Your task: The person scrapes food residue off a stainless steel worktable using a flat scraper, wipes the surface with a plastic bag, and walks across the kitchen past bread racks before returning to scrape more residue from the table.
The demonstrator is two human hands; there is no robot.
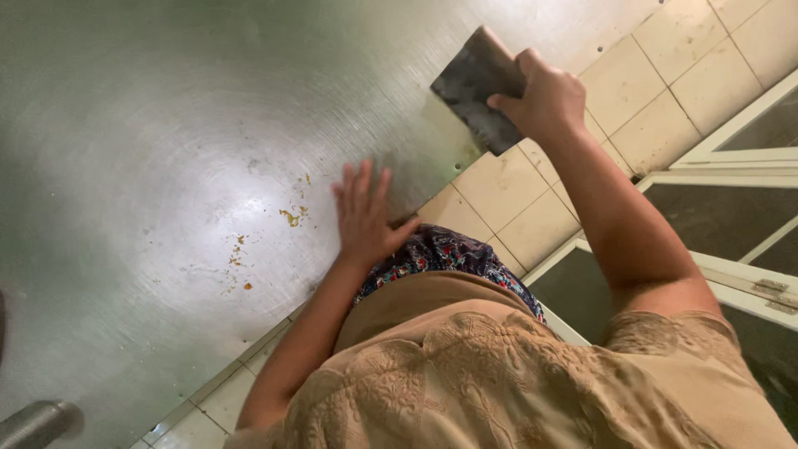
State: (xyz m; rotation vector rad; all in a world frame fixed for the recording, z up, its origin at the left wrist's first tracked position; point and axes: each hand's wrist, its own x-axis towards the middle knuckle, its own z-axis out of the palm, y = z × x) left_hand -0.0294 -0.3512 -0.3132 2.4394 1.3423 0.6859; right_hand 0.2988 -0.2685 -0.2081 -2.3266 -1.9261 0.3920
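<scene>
A dark cleaver (478,87) is being gripped by the right hand (544,96), whose fingers are being kept curled shut around the handle, which is hidden inside the fist. The broad blade is being held out to the left of that hand, raised over the edge of a steel table (166,100); whether it is touching the steel cannot be told. The left hand (362,216) is being laid flat on the table, palm down, fingers spread and nothing held, below and to the left of the cleaver and well apart from it. Just left of this open hand, small orange-brown crumbs (291,216) are being left scattered on the steel. Behind the right hand, beige floor tiles (657,75) are being seen, and further right a white-framed glass door (731,199). Far below and left of the left hand, a metal pipe (37,422) is being shown at the picture's corner.
</scene>
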